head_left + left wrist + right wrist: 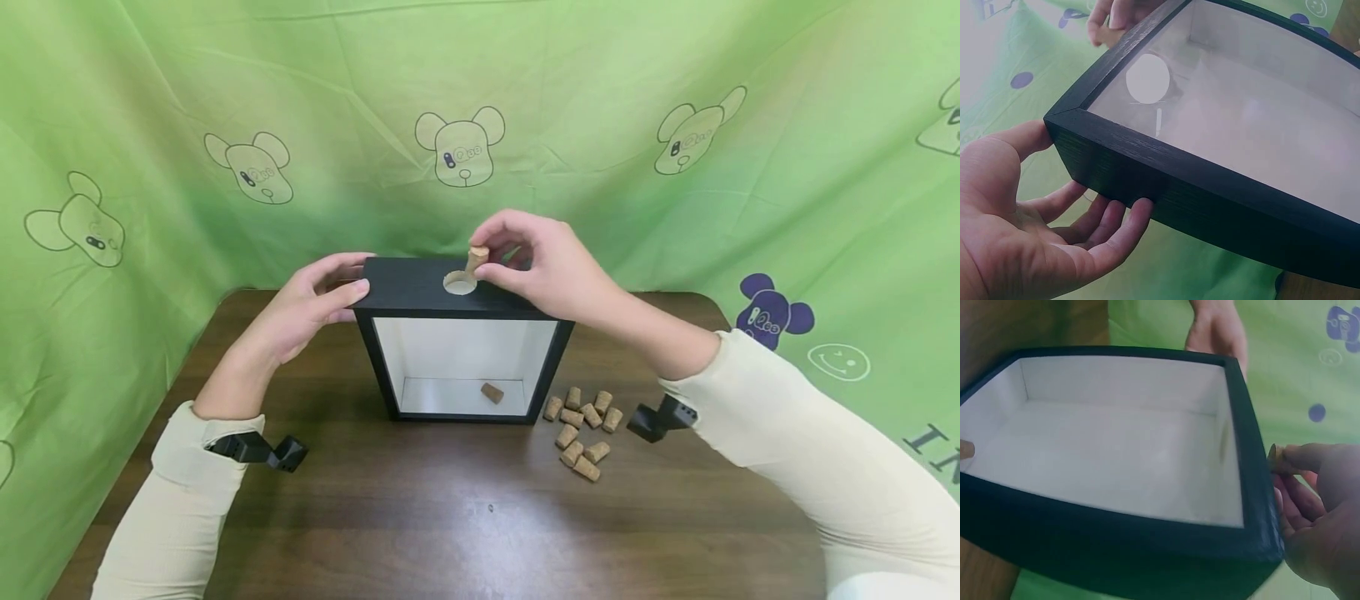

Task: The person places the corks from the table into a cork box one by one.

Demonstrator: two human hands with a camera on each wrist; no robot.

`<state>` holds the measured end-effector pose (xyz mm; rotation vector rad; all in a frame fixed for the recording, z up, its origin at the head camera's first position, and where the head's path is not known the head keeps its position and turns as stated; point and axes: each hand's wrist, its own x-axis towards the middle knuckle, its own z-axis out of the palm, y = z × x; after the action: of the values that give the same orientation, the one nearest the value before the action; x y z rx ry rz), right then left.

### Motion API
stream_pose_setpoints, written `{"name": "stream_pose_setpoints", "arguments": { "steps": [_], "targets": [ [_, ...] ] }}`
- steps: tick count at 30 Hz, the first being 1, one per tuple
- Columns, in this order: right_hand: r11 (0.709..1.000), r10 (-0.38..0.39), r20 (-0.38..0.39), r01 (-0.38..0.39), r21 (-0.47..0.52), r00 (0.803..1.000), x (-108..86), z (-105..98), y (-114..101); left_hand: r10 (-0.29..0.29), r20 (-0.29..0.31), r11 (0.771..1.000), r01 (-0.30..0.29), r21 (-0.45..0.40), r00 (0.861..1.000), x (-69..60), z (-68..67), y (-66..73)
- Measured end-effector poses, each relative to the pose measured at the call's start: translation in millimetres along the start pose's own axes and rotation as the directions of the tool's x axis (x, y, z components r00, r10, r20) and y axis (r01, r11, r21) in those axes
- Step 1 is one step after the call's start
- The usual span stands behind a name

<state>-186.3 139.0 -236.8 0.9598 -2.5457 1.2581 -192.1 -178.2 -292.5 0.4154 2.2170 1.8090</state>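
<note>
A black box frame with a clear front and white interior stands upright on the table, a round hole in its top. My right hand pinches a cork between thumb and fingers at the right rim of that hole. The same cork is partly hidden by fingers in the right wrist view. At the frame's upper left corner, my left hand holds the side, its thumb and fingertips touching the black wood. One cork lies inside on the white floor.
Several loose corks lie in a cluster on the brown table, right of the frame's base. A green cloth printed with bear heads hangs behind and to both sides. Each wrist carries a small black camera mount.
</note>
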Motion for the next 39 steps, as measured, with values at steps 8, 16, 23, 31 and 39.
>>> {"name": "stream_pose_setpoints", "arguments": {
  "steps": [8, 16, 23, 31, 39],
  "targets": [
    [1.000, -0.003, 0.055, 0.002, 0.014, 0.998, 10.5, 12, -2, -0.003, 0.001, 1.000, 0.003, 0.001, 1.000, 0.4, -0.4, 0.0],
    [0.999, 0.010, 0.078, -0.007, -0.035, 0.997, 9.0, 8, 1, -0.002, 0.006, 1.000, 0.002, -0.003, 1.000, -0.1, 0.9, 2.1],
    [0.983, 0.062, 0.103, -0.043, -0.177, 0.993, -7.3, -15, 6, -0.002, 0.006, 1.000, 0.002, -0.002, 1.000, -1.5, 0.1, 1.3],
    [0.953, 0.096, 0.103, -0.062, -0.295, 0.990, -43.7, -43, 29, 0.003, -0.001, 1.000, -0.003, -0.008, 1.000, -0.8, -1.4, -1.9],
    [0.945, 0.155, 0.086, -0.122, -0.302, 0.984, -87.9, -62, 56, 0.005, 0.000, 1.000, -0.005, -0.005, 1.000, -0.4, -0.5, -1.5]
  ]
}}
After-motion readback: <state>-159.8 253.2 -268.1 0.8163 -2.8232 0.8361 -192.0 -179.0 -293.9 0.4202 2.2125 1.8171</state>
